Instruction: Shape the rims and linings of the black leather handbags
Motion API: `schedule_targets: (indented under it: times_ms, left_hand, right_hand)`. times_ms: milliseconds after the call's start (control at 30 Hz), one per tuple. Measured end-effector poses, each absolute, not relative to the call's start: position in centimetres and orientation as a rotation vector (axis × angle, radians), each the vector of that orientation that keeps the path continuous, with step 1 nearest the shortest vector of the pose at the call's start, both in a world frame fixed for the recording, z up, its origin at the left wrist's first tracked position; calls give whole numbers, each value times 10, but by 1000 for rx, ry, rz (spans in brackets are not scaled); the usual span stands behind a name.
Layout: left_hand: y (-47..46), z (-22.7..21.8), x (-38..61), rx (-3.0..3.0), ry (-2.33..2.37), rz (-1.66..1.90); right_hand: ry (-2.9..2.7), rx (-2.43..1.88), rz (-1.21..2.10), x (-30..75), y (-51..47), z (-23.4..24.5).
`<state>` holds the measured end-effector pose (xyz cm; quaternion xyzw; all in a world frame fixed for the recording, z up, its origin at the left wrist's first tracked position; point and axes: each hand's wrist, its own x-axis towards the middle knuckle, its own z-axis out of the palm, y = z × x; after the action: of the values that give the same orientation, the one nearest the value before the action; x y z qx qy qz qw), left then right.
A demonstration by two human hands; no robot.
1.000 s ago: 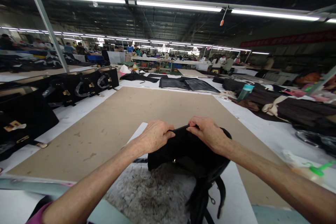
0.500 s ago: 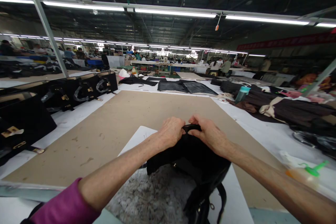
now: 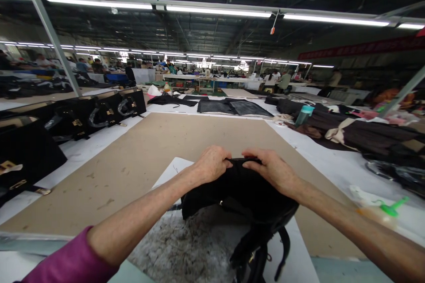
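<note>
A black bag (image 3: 245,194) with dangling straps and small metal fittings is held up before me by its far top edge. My left hand (image 3: 214,162) pinches that edge between thumb and fingers. On the same edge, a short gap to the right, my right hand (image 3: 272,169) grips with thumb below and fingers on top. One loose strap (image 3: 283,247) hangs at the bag's right side. Under the bag lies a white board (image 3: 300,256) and a grey, smudged, fuzzy-looking surface (image 3: 175,243).
Finished-looking black handbags (image 3: 29,150) with gold clasps line the left side. A tan board (image 3: 133,159) covers the table. To the right are a teal-capped bottle (image 3: 303,116), dark fabric (image 3: 375,137) and a green-nozzled bottle (image 3: 388,212). Flat black panels (image 3: 234,107) lie at the far end.
My hands have moved apart along the bag's edge, the right one shifting right. More of the edge shows between them, and the bag is spread wider. The view has shifted slightly.
</note>
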<state>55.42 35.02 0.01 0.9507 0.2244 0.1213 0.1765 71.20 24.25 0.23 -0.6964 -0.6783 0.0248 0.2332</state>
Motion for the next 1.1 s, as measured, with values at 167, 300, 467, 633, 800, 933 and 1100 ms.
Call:
schedule_targets:
  times_ms: [167,300,467,633,800,933,1100]
  left_hand:
    - [350,1,555,2698,672,336]
    - [349,2,554,2723,696,365]
    - [347,1,554,2728,705,384]
    - [345,5,551,2663,726,374]
    - [342,11,539,2568,816,306]
    - [342,7,533,2528,897,317]
    - [343,1,530,2541,882,355]
  right_hand:
    - [-1870,-1871,-163,705,234,6]
    - [-1835,-1929,-203,705,225,5]
    - [-1825,-1925,-223,705,222,3]
    - [-1848,-1900,-228,699,228,4]
    - [-1908,-1866,-199,692,238,7]
    - [-1925,-1875,-205,686,244,8]
    - [-1958,-1871,-218,684,244,6]
